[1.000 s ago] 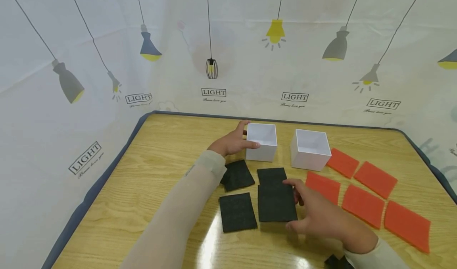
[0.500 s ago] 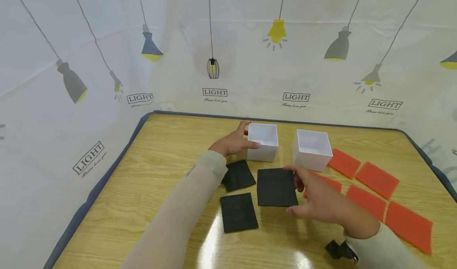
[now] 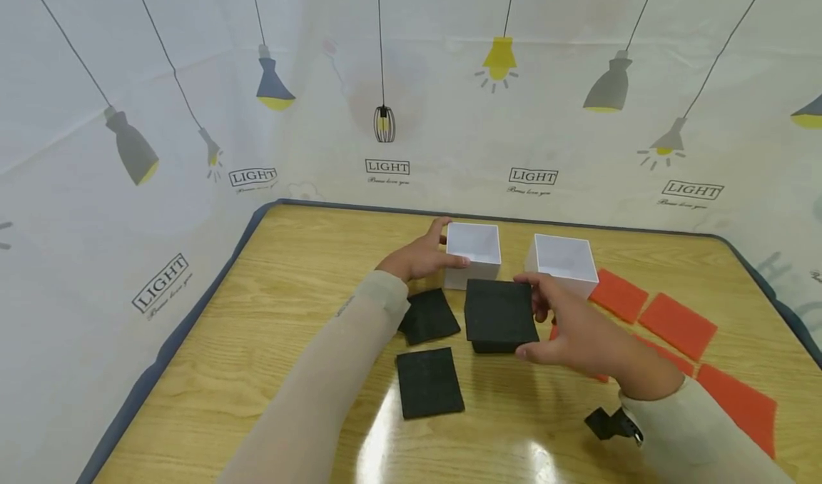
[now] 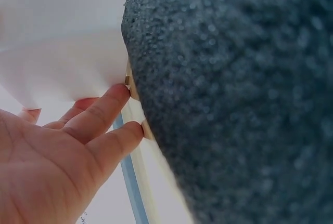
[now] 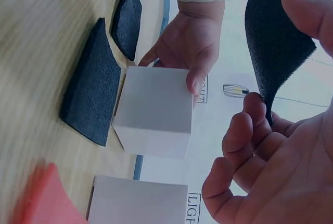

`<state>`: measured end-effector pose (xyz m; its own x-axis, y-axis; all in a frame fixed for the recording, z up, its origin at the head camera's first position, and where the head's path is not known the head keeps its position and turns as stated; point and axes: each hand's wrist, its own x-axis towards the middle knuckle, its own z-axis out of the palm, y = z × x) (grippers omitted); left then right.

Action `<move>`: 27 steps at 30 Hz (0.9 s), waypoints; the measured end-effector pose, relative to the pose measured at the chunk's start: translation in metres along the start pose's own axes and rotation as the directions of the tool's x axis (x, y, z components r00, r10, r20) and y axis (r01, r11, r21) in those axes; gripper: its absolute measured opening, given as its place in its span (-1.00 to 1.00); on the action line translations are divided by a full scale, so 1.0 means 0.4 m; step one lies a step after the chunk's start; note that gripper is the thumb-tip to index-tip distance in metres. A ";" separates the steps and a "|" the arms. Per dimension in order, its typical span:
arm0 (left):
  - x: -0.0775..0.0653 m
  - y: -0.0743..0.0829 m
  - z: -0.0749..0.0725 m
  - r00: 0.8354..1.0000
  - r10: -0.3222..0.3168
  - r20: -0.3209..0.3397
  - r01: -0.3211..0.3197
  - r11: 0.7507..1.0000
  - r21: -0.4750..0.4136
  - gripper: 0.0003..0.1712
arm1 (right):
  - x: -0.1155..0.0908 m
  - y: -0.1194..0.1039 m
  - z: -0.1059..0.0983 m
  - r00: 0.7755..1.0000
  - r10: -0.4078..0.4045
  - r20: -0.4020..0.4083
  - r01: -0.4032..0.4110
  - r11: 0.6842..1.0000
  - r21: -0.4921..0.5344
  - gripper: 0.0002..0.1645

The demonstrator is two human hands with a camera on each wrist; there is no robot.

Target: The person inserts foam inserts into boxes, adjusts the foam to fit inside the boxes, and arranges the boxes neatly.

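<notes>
My left hand (image 3: 420,257) grips the left white open-topped box (image 3: 484,271), thumb on its near side and fingers round the side and back. My right hand (image 3: 581,330) pinches a square black scouring pad (image 3: 501,309) by its right edge, between thumb and fingers. This pad hangs just in front of that box. Part of another black pad (image 3: 504,347) shows beneath its near edge. The right wrist view has the held pad (image 5: 273,42) slightly bent and raised. A dark fibrous surface (image 4: 234,99) fills much of the left wrist view.
More black pads (image 3: 430,384) lie on the wooden table (image 3: 308,255), one under my left wrist. A second white box (image 3: 581,285) stands to the right. Several red pads (image 3: 677,325) lie beyond my right hand. A black fitting (image 3: 613,425) sits at my right cuff.
My right hand has lifted the black pad and moved it away from me toward the left box, baring the pad beneath. My left hand keeps hold of the box.
</notes>
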<state>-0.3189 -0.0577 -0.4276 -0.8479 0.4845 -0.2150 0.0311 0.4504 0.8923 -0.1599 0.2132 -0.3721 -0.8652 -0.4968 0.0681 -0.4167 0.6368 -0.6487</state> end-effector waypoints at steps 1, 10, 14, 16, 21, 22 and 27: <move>-0.001 0.001 0.000 1.000 0.001 -0.001 -0.001 1.000 0.002 0.23 | 0.001 0.000 -0.004 1.000 0.002 -0.001 -0.002 1.000 0.004 0.11; -0.001 0.000 0.001 1.000 0.009 -0.008 -0.009 1.000 0.021 0.21 | 0.034 -0.002 -0.044 1.000 0.022 0.006 -0.023 0.999 0.028 0.05; -0.005 0.003 0.000 1.000 0.002 -0.013 -0.002 1.000 0.019 0.21 | 0.052 0.007 -0.055 1.000 0.013 0.009 -0.013 0.999 0.047 0.05; -0.008 0.004 0.000 1.000 0.006 -0.012 -0.006 1.000 0.012 0.20 | 0.060 0.014 -0.059 1.000 0.014 0.010 -0.014 0.998 0.058 0.05; -0.006 0.002 0.003 1.000 0.020 -0.004 -0.020 1.000 0.005 0.19 | 0.079 0.030 -0.069 0.999 0.030 0.021 -0.032 0.994 0.100 0.06; -0.005 0.000 0.003 1.000 0.019 -0.004 -0.019 1.000 0.007 0.19 | 0.083 0.033 -0.071 0.999 0.034 0.022 -0.036 0.993 0.108 0.06; 0.000 -0.004 0.003 1.000 0.016 -0.009 -0.016 1.000 0.012 0.20 | 0.104 0.046 -0.079 0.999 0.046 0.026 -0.049 0.988 0.144 0.05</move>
<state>-0.3185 -0.0576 -0.4295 -0.8520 0.4851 -0.1968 0.0514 0.4517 0.8907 -0.2124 0.2228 -0.3570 -0.8759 -0.4821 0.0182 -0.3288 0.5688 -0.7539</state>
